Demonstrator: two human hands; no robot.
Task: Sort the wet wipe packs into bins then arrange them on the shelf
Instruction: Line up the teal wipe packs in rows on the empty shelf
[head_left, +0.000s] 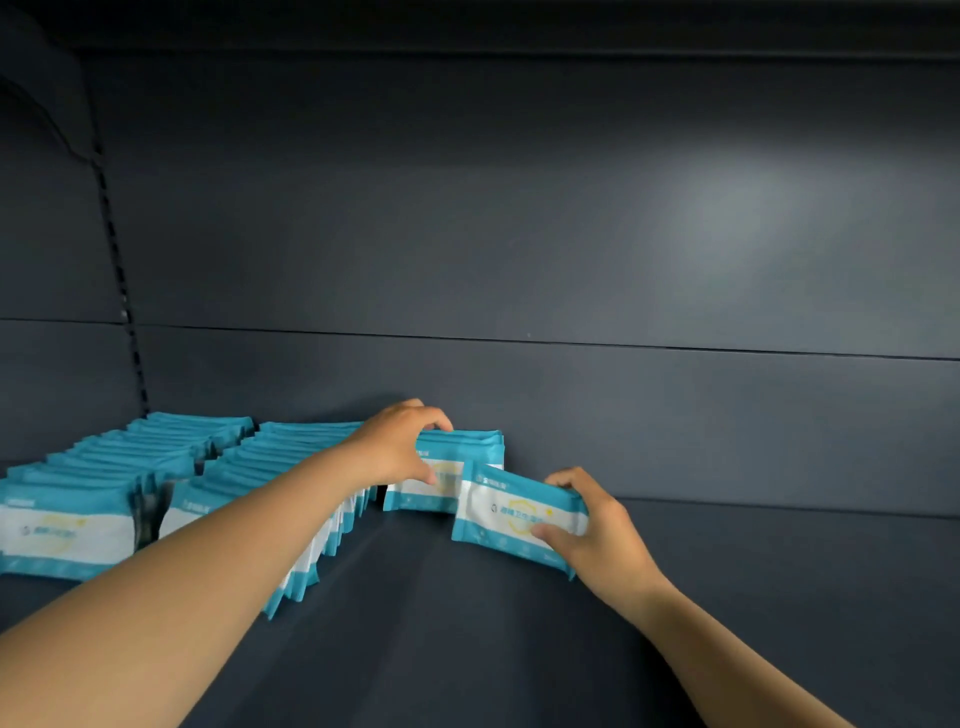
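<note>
Head view: the right hand (597, 525) grips a wipe pack (511, 512) upright on the dark shelf (467, 623). The left hand (400, 444) pinches the far stack (462, 457), right of two long rows (156, 483).

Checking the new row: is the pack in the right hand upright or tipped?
Tipped: the pack in the right hand leans sideways, its top edge sloping down to the right.

Teal-and-white wet wipe packs (171, 467) stand upright in two rows on the dark shelf (467, 623); one loose pack (511, 512) tilts beside a short third stack (457, 462).
</note>
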